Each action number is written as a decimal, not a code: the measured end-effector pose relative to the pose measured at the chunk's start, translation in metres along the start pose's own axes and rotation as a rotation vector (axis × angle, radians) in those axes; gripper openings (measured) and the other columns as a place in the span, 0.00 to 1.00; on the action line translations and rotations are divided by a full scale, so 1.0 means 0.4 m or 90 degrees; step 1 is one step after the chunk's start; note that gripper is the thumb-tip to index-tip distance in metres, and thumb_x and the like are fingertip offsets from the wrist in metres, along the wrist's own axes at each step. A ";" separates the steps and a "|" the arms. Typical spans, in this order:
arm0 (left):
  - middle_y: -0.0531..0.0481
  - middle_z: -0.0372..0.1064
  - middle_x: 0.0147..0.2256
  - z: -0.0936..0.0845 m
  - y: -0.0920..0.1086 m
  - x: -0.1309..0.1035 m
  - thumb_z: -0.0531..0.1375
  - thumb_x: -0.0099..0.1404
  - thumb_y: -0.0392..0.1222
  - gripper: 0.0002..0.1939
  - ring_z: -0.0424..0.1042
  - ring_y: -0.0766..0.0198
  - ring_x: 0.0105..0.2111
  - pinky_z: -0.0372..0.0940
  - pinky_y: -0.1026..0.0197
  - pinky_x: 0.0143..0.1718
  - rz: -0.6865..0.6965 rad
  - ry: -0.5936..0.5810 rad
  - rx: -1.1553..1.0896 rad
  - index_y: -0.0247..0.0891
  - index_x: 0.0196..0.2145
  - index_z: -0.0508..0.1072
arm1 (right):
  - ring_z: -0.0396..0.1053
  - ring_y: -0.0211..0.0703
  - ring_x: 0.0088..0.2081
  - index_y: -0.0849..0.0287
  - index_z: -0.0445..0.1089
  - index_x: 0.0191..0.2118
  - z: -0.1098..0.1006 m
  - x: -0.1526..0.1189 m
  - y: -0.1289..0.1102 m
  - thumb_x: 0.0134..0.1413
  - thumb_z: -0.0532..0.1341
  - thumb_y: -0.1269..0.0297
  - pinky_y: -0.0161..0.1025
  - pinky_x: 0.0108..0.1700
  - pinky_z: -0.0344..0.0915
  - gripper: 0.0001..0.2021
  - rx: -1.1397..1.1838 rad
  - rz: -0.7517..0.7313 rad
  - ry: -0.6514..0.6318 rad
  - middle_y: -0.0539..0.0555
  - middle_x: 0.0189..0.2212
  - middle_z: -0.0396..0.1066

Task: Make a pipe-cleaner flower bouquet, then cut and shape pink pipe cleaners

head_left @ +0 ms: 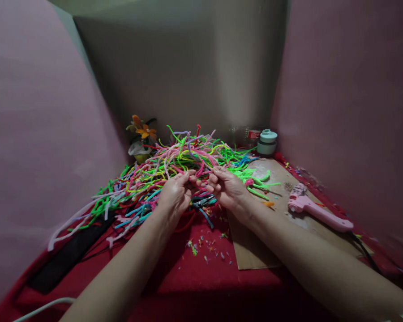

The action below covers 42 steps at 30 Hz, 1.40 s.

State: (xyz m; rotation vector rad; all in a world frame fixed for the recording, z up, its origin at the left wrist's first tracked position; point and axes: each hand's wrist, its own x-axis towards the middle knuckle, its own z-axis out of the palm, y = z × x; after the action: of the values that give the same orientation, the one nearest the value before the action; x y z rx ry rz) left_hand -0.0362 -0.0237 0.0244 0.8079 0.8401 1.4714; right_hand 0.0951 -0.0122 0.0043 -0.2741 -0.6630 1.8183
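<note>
My left hand [178,193] and my right hand [226,188] are raised close together in front of a big heap of coloured fuzzy stems [174,156]. Thumb and fingers are pinched together on each hand. A pink stem [200,169] shows between the fingertips, and my left hand appears closed on it. What my right fingertips pinch is too small to make out. Just below and between the hands lie scissors [203,202], partly hidden, on the red cloth [201,277].
A pink glue gun [317,213] lies on a cardboard sheet [251,255] at the right, its cord trailing off. A lidded jar [266,143] and a potted orange flower [145,131] stand at the back. A black strip [67,259] lies left. Coloured scraps dot the cloth.
</note>
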 end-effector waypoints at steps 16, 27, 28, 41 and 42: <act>0.62 0.51 0.14 0.003 -0.014 -0.001 0.63 0.55 0.45 0.12 0.47 0.78 0.11 0.45 0.72 0.12 -0.030 -0.085 0.069 0.35 0.27 0.65 | 0.48 0.26 0.11 0.61 0.64 0.28 -0.008 -0.017 0.047 0.41 0.65 0.64 0.29 0.17 0.52 0.10 -0.211 0.067 -0.038 0.41 0.11 0.59; 0.54 0.65 0.17 -0.020 -0.018 0.019 0.55 0.61 0.37 0.10 0.64 0.71 0.16 0.60 0.69 0.20 0.111 0.051 0.099 0.33 0.23 0.67 | 0.65 0.32 0.19 0.63 0.66 0.27 0.004 -0.029 0.046 0.35 0.69 0.66 0.31 0.25 0.61 0.12 -0.259 0.114 0.006 0.49 0.18 0.71; 0.52 0.67 0.18 -0.021 -0.016 0.022 0.54 0.61 0.36 0.10 0.66 0.70 0.18 0.62 0.68 0.22 0.116 0.056 0.068 0.33 0.23 0.67 | 0.66 0.33 0.20 0.63 0.67 0.27 0.003 -0.029 0.045 0.35 0.69 0.65 0.32 0.26 0.61 0.12 -0.259 0.091 0.012 0.50 0.18 0.71; 0.52 0.71 0.23 -0.026 0.001 0.025 0.63 0.56 0.38 0.06 0.71 0.67 0.27 0.67 0.63 0.33 0.117 0.000 -0.055 0.34 0.24 0.69 | 0.58 0.31 0.17 0.62 0.69 0.23 0.009 -0.037 0.051 0.45 0.64 0.61 0.33 0.25 0.54 0.09 -0.463 -0.060 -0.004 0.45 0.12 0.62; 0.52 0.71 0.23 -0.027 0.000 0.025 0.63 0.55 0.38 0.07 0.71 0.67 0.27 0.66 0.64 0.33 0.112 -0.007 -0.047 0.33 0.24 0.70 | 0.58 0.31 0.17 0.62 0.71 0.24 0.012 -0.040 0.050 0.46 0.63 0.60 0.33 0.25 0.55 0.10 -0.473 -0.063 -0.014 0.45 0.12 0.62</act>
State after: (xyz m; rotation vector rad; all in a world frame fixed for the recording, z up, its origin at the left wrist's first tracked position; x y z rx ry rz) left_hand -0.0463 -0.0141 0.0190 0.8497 0.7165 1.6420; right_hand 0.0822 -0.0328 -0.0053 -0.6955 -1.3305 1.4188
